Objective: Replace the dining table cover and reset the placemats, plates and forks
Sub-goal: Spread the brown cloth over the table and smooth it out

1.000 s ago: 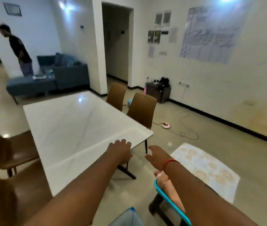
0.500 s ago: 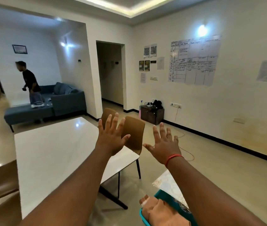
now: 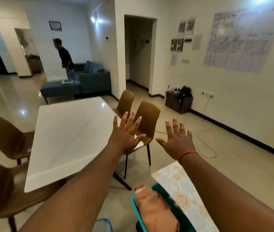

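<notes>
From the head view, both hands are raised with fingers spread wide, the left hand over the near corner of the white marble-look surface and the right hand out beside it, neither holding anything. The surface is bare, so the old cover seems to be off; I'd judge laying the new one comes next. A pale floral-patterned cloth lies low at the right, likely that cover, so a reach down is called for. Brown moulded chairs ring the surface, with a blue sofa beyond.
</notes>
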